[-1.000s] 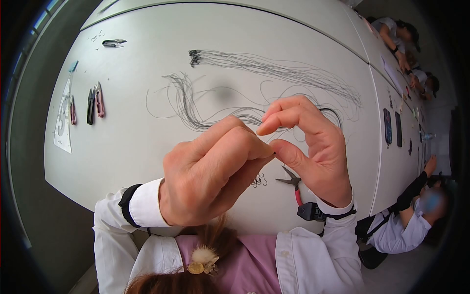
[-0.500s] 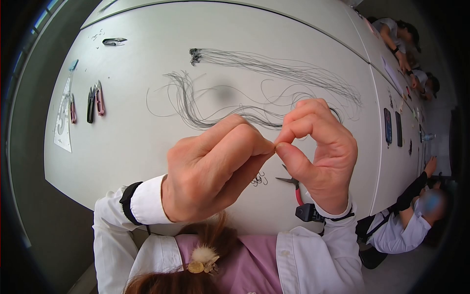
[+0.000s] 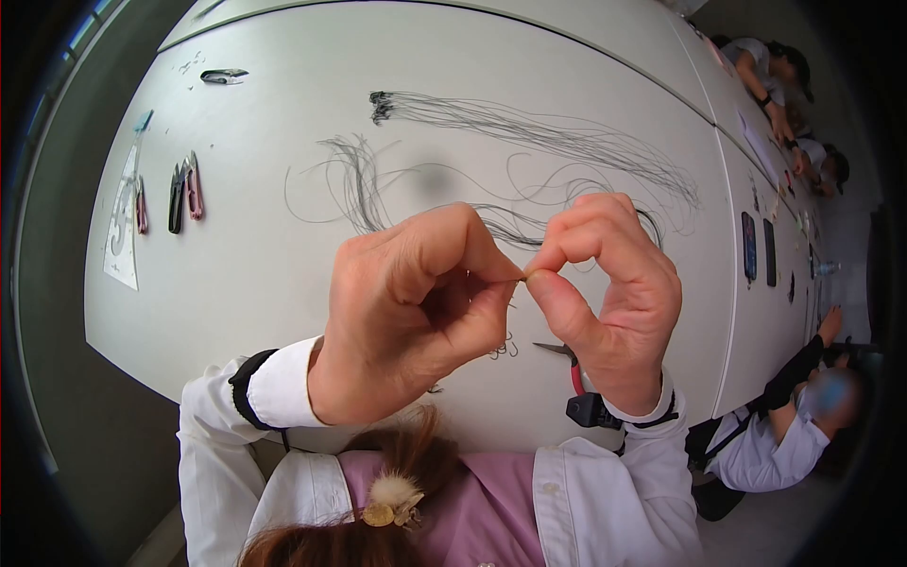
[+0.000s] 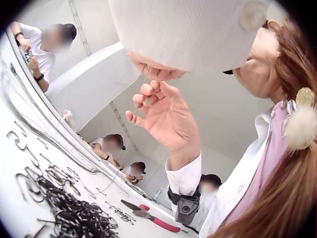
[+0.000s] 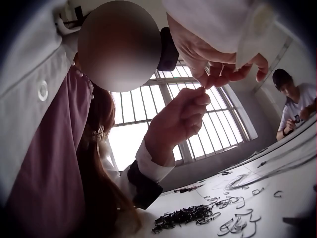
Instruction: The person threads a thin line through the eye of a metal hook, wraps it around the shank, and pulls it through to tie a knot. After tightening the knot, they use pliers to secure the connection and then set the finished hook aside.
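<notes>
Pinching a thin wire (image 3: 525, 275) btwn your left hand (image 3: 416, 312) & right hand (image 3: 605, 283), fingertips meeting mid-frame; pliers (image 3: 567, 364) lie below, wire bundle (image 3: 529, 132) w/ loose strands upper centre.

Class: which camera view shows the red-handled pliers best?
The left wrist view: the pliers lie whole on the table. The head view shows only their jaw tips, the right hand covering the rest. The right wrist view shows none.

My table (image 3: 283, 274) is white and long. On it lie two bundles of thin dark lines (image 3: 529, 132), spread loosely. At the far left edge lie small clippers (image 3: 185, 194) beside a white paper (image 3: 121, 236). Near me lie a pile of small hooks (image 4: 74, 215) and red-handled pliers (image 4: 148, 217).
</notes>
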Motion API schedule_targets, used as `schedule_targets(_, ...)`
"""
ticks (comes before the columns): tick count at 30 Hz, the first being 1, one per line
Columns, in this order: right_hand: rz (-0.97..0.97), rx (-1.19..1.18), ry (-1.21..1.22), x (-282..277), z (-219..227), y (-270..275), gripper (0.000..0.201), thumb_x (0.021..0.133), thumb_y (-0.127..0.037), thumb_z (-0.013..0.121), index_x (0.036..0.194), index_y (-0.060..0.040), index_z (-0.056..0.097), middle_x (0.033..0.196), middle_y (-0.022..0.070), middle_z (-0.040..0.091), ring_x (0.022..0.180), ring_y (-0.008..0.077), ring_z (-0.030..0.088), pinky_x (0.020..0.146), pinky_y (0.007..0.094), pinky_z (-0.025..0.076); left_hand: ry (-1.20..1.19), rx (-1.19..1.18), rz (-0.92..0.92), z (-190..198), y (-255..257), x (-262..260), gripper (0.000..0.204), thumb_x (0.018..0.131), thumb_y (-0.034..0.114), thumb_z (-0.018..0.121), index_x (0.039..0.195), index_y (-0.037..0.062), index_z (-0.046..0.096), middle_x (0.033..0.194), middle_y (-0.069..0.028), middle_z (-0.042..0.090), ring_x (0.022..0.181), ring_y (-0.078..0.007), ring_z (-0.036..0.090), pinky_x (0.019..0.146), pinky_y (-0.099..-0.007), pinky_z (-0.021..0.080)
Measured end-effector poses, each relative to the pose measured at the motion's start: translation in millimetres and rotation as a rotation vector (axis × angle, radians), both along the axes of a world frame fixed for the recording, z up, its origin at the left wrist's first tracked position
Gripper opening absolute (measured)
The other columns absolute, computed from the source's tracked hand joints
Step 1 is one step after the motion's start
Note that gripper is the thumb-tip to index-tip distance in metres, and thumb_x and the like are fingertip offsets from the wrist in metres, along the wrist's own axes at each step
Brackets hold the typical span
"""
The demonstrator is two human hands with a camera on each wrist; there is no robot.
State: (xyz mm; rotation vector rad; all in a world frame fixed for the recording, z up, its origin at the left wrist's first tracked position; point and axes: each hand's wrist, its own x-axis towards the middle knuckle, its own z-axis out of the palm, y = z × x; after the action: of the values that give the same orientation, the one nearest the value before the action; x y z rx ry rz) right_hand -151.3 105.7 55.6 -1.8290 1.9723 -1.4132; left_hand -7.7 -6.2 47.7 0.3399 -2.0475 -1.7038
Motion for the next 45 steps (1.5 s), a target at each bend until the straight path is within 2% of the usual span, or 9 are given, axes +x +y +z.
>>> schedule_targets(5, -0.105, -0.194, -0.147, 3, 0, -1, 0.013, 0.067, -0.006, 0.073, 0.075, -0.0059, 0.063, 0.081, 0.0059, 0.059, 0.077, 0.0206, 0.053, 0.065, 0.0294, 0.041, 0.027, 0.167, 0.041, 2, -2, 0, 0.006, 0.078, -0.008, 0.055, 0.081, -0.0023, 0.053, 0.079, -0.0049, 0.052, 0.065, -0.0064, 0.045, 0.056, -0.0195, 0.038)
schedule_targets(11, -0.033, -0.088, 0.182, 9, -3, 2, 0.030, 0.062, -0.011, 0.079, 0.088, -0.0059, 0.065, 0.084, 0.0065, 0.059, 0.077, 0.0200, 0.050, 0.066, 0.0279, 0.042, 0.138, 0.274, 0.091, 0, -2, -1, 0.004, 0.081, -0.005, 0.056, 0.082, -0.0020, 0.053, 0.079, -0.0045, 0.051, 0.068, -0.0078, 0.046, 0.062, -0.0207, 0.039)
schedule_targets(17, 0.133, 0.026, -0.487, 16, -23, -5, 0.032, 0.065, -0.011, 0.080, 0.092, -0.0027, 0.065, 0.089, 0.0061, 0.060, 0.085, 0.0169, 0.056, 0.073, 0.0284, 0.045, 0.099, 0.224, 0.045, -3, -3, 0, 0.004, 0.082, -0.004, 0.056, 0.082, -0.0013, 0.052, 0.079, -0.0047, 0.052, 0.070, -0.0080, 0.048, 0.063, -0.0213, 0.041)
schedule_targets(33, 0.271, 0.071, -0.929, 18, -21, -4, 0.014, 0.075, 0.005, 0.067, 0.086, -0.0003, 0.063, 0.084, 0.0066, 0.060, 0.078, 0.0150, 0.059, 0.074, 0.0275, 0.046, 0.144, 0.396, 0.094, 0, 2, -1, 0.004, 0.081, -0.003, 0.056, 0.083, -0.0006, 0.053, 0.079, -0.0033, 0.052, 0.067, -0.0061, 0.045, 0.059, -0.0193, 0.037)
schedule_targets(35, 0.136, 0.014, -0.252, 18, -13, -4, 0.013, 0.071, 0.006, 0.067, 0.081, 0.0010, 0.061, 0.078, 0.0091, 0.060, 0.068, 0.0176, 0.060, 0.060, 0.0269, 0.049, 0.146, 0.336, 0.121, -1, 3, -1, 0.005, 0.081, -0.005, 0.056, 0.084, -0.0011, 0.054, 0.080, -0.0035, 0.052, 0.067, -0.0054, 0.045, 0.058, -0.0185, 0.037)
schedule_targets(36, 0.136, 0.014, -0.251, 21, -13, -4, 0.013, 0.071, 0.006, 0.067, 0.081, 0.0010, 0.061, 0.078, 0.0091, 0.060, 0.068, 0.0176, 0.060, 0.060, 0.0269, 0.049, 0.146, 0.336, 0.121, -1, 2, -1, 0.005, 0.081, -0.005, 0.056, 0.084, -0.0011, 0.054, 0.080, -0.0035, 0.052, 0.067, -0.0054, 0.045, 0.058, -0.0185, 0.037)
schedule_targets(38, -0.051, -0.105, 0.257, 26, -12, -1, 0.015, 0.066, 0.006, 0.066, 0.079, 0.0016, 0.061, 0.071, 0.0091, 0.058, 0.062, 0.0188, 0.060, 0.049, 0.0261, 0.048, 0.106, 0.264, 0.117, -3, 2, 1, 0.009, 0.080, -0.009, 0.055, 0.085, -0.0019, 0.054, 0.080, -0.0036, 0.052, 0.067, -0.0052, 0.045, 0.057, -0.0187, 0.037)
schedule_targets(41, -0.128, -0.190, 0.638, 26, -10, 0, 0.018, 0.061, 0.004, 0.065, 0.078, 0.0013, 0.062, 0.071, 0.0063, 0.056, 0.062, 0.0167, 0.060, 0.047, 0.0243, 0.050, 0.092, 0.202, 0.160, -1, 5, 0, 0.010, 0.079, -0.012, 0.055, 0.083, -0.0030, 0.054, 0.079, -0.0035, 0.052, 0.067, -0.0052, 0.045, 0.057, -0.0184, 0.037)
schedule_targets(45, -0.179, -0.261, 0.763, 30, -2, 2, 0.020, 0.057, 0.002, 0.064, 0.077, 0.0007, 0.064, 0.070, 0.0056, 0.054, 0.063, 0.0170, 0.059, 0.050, 0.0242, 0.052, 0.072, -0.017, 0.168, -4, 4, -1, 0.009, 0.078, -0.012, 0.057, 0.081, -0.0034, 0.055, 0.075, -0.0029, 0.052, 0.063, -0.0053, 0.044, 0.055, -0.0182, 0.036)
